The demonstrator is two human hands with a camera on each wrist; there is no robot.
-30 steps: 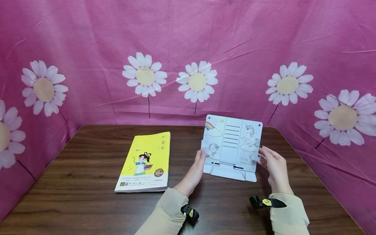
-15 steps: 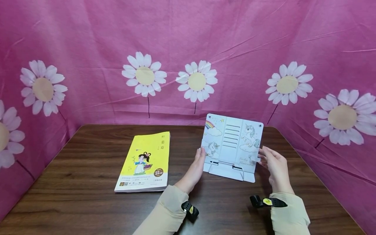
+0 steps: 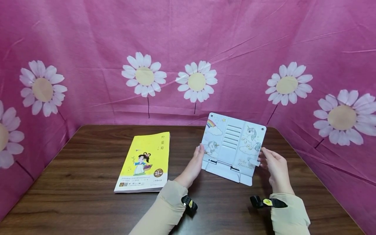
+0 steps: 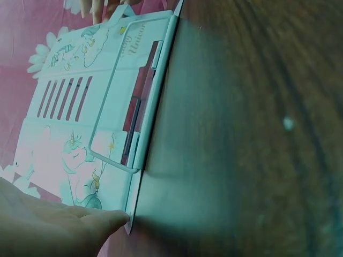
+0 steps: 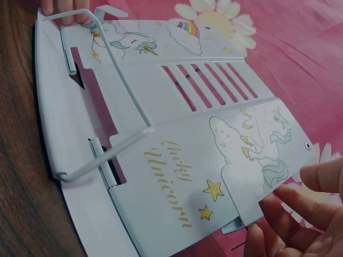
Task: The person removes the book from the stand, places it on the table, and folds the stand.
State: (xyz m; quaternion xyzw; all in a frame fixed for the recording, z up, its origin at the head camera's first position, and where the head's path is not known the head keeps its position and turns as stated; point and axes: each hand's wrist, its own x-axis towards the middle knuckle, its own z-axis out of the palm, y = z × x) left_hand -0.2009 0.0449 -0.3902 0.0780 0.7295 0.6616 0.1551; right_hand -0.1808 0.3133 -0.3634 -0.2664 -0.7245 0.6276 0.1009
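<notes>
A white book stand (image 3: 232,143) printed with unicorns and a rainbow stands tilted back on the dark wooden table (image 3: 88,202). My left hand (image 3: 196,163) holds its left edge low down, fingertips on the printed face. My right hand (image 3: 274,166) pinches the small tab on its right edge, seen close in the right wrist view as the right hand (image 5: 300,225) at the book stand (image 5: 187,134). A wire page holder (image 5: 107,107) lies across the stand's lower ledge. The left wrist view shows the book stand (image 4: 80,123) sideways with the left hand (image 4: 48,225) at its corner.
A yellow paperback book (image 3: 145,161) lies flat and closed on the table to the left of the stand. Pink cloth with white daisies (image 3: 188,39) walls in the back and both sides of the table.
The stand has turned a little between my hands, its right side rising and swinging back. Both hands have kept hold of its edges and shifted slightly with it.
</notes>
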